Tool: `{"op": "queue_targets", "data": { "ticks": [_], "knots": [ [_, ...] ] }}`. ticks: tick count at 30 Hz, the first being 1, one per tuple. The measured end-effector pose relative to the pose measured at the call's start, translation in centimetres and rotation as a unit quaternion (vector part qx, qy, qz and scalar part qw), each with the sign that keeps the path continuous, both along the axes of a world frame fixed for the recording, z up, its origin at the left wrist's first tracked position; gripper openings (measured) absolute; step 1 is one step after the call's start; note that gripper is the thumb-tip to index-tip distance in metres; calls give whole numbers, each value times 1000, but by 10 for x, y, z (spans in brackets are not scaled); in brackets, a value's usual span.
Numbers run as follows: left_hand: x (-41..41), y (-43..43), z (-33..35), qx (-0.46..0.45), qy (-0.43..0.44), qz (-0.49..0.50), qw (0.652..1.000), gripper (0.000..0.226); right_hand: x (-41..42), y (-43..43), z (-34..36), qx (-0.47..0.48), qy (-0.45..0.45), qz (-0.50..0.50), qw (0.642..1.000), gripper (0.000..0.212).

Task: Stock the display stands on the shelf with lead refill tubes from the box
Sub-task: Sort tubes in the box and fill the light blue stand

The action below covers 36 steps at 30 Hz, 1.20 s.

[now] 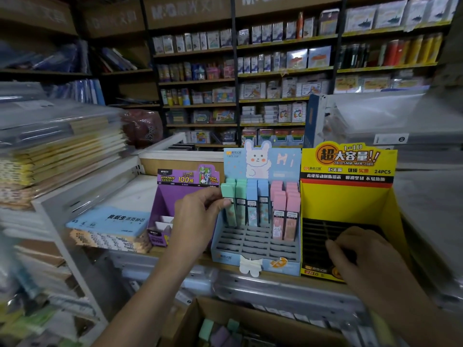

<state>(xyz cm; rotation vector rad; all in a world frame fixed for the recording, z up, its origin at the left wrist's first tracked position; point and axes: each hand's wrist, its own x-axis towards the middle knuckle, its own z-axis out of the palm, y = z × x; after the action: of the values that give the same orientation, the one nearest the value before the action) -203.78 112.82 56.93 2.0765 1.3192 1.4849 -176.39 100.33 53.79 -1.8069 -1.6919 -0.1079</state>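
Our left hand [194, 216] pinches a green lead refill tube [229, 199], probably seating it in the blue stand [255, 246]'s back row; our right hand [350, 249] rests curled in the empty yellow stand [350, 204], can't tell if it's holding anything. More tubes wait in the box [250, 319] below.

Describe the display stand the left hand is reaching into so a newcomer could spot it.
On the shelf, three cardboard stands sit side by side. The left hand touches the middle, pale blue stand, between the purple stand and the yellow stand. Only it has a white rabbit header and pastel tubes.
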Motion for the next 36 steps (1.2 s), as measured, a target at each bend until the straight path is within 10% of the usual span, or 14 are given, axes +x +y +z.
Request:
{"op": "queue_targets", "data": {
  "ticks": [14,36],
  "knots": [
    [9,-1,2,60,153,87,983,11,3,1,0,-2,7,7,1000,42],
    [5,-29,-22,41,45,60,996,25,-10,-10,15,9,40,38,998,27]
  ]
}}
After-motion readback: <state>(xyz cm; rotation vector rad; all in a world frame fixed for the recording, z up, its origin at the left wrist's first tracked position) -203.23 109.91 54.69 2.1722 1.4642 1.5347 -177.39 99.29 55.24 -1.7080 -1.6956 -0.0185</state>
